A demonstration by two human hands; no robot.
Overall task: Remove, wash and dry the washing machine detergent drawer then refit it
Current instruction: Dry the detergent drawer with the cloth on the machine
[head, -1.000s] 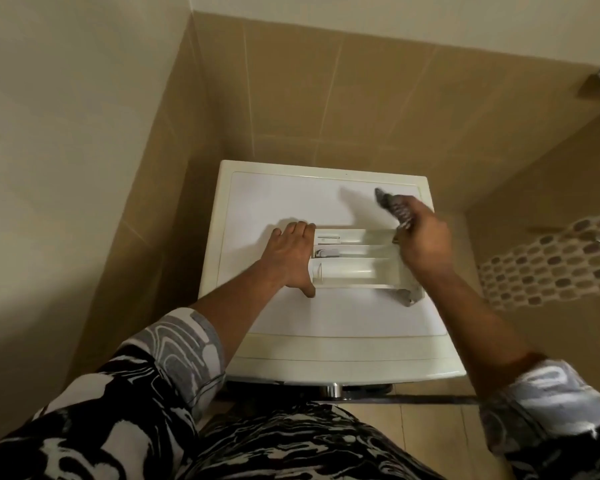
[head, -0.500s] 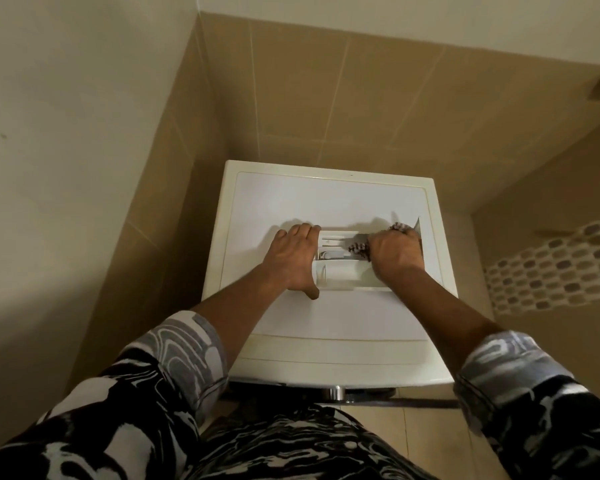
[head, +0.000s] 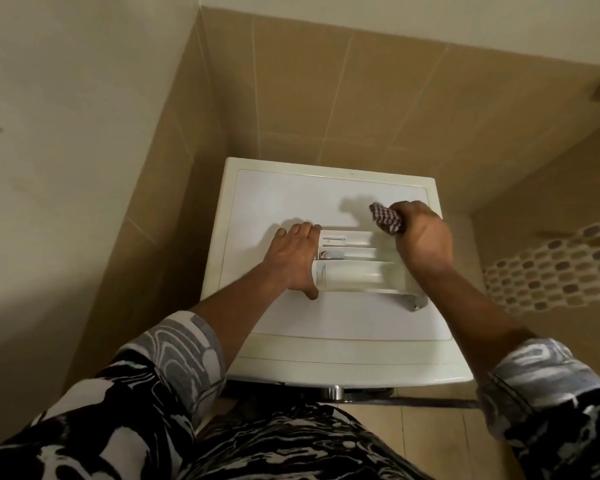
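The white detergent drawer lies flat on top of the white washing machine, its compartments facing up. My left hand holds the drawer's left end, thumb curled round the near corner and fingers over the far side. My right hand grips a bunched checked cloth, raised above the drawer's right end and hiding part of that end. The drawer's front panel sticks out at the lower right.
The machine stands in a corner between a plain wall on the left and beige tiled walls behind. A pebble-pattern tile band runs along the right wall. Tiled floor shows below the machine's front edge.
My right hand, which was pressing the cloth into the drawer's compartments half a second ago, has lifted up and right off the drawer. My left hand has stayed on the left end.
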